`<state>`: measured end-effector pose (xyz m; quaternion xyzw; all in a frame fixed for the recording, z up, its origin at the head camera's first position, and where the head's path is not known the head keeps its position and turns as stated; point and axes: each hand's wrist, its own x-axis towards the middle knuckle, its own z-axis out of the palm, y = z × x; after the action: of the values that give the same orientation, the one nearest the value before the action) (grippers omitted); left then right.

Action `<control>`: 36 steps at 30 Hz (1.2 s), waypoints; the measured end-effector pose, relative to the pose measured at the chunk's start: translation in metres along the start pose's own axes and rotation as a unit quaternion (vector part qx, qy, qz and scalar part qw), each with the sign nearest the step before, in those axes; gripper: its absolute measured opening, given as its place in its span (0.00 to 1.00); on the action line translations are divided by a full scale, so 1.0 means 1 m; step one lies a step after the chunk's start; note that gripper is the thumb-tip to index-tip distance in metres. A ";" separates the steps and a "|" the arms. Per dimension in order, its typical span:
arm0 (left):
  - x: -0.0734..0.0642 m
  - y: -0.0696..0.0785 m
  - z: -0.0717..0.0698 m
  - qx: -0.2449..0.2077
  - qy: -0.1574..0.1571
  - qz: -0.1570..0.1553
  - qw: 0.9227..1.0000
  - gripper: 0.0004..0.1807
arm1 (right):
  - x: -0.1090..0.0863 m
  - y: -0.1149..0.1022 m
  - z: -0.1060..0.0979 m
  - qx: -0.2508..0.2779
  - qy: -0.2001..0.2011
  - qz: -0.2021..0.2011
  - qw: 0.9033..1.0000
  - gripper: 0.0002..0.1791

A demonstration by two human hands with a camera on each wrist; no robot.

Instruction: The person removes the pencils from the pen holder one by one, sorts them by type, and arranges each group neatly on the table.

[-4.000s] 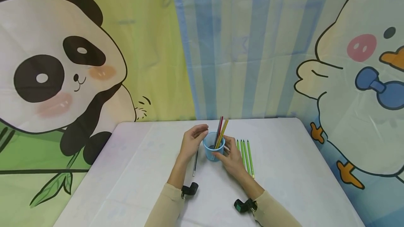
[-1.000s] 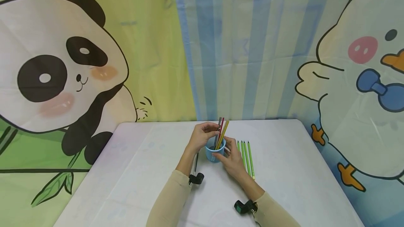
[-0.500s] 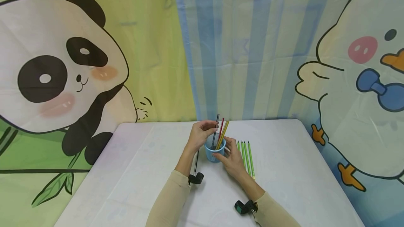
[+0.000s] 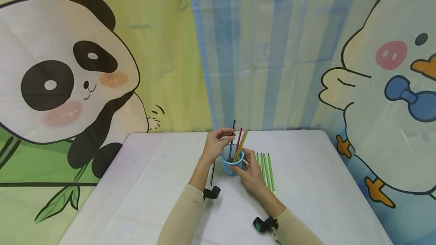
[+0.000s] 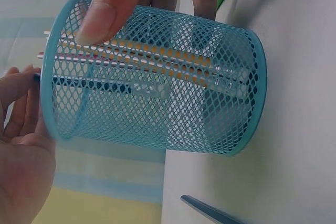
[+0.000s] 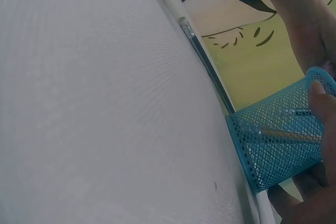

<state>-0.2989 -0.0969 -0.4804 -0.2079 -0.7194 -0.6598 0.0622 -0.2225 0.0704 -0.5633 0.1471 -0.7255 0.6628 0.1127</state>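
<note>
A light-blue mesh pencil cup (image 4: 226,166) stands on the table, its wall gripped by my right hand (image 4: 251,171) with the thumb on the near side. My left hand (image 4: 215,144) is above the rim and pinches a black pencil (image 4: 231,150) between thumb and fingers. Through the mesh in the left wrist view, that pencil's lower end (image 5: 149,88) hangs higher than the ends of the others. Yellow pencils (image 4: 241,144) and a red pencil (image 4: 239,137) lean in the cup. Another black pencil (image 4: 212,175) lies on the table left of it.
Several green pencils (image 4: 270,171) lie side by side to the right of the cup, partly behind the right hand. The white table (image 4: 143,196) ends at printed curtains (image 4: 248,59) behind and at both sides.
My left hand has come from beside the cup to the pencils, taken hold of the black pencil and raised it a little, away from the red one. The right hand stays on the cup.
</note>
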 end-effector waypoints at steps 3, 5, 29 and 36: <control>0.000 0.001 -0.001 -0.004 0.005 0.004 1.000 0.13 | 0.000 0.001 0.000 0.000 0.000 0.003 1.000 0.42; 0.000 0.003 -0.001 -0.006 0.007 0.006 1.000 0.13 | 0.000 0.001 0.000 -0.002 0.000 0.003 1.000 0.42; -0.005 0.039 -0.014 -0.046 0.060 0.105 0.992 0.14 | -0.001 0.000 0.001 -0.009 -0.001 -0.005 1.000 0.44; -0.009 0.041 -0.027 -0.080 0.102 0.122 0.984 0.14 | -0.001 0.001 0.000 -0.012 0.002 -0.002 1.000 0.43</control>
<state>-0.2801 -0.1238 -0.4424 -0.2302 -0.6233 -0.7207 0.1978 -0.2220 0.0701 -0.5646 0.1458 -0.7331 0.6538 0.1176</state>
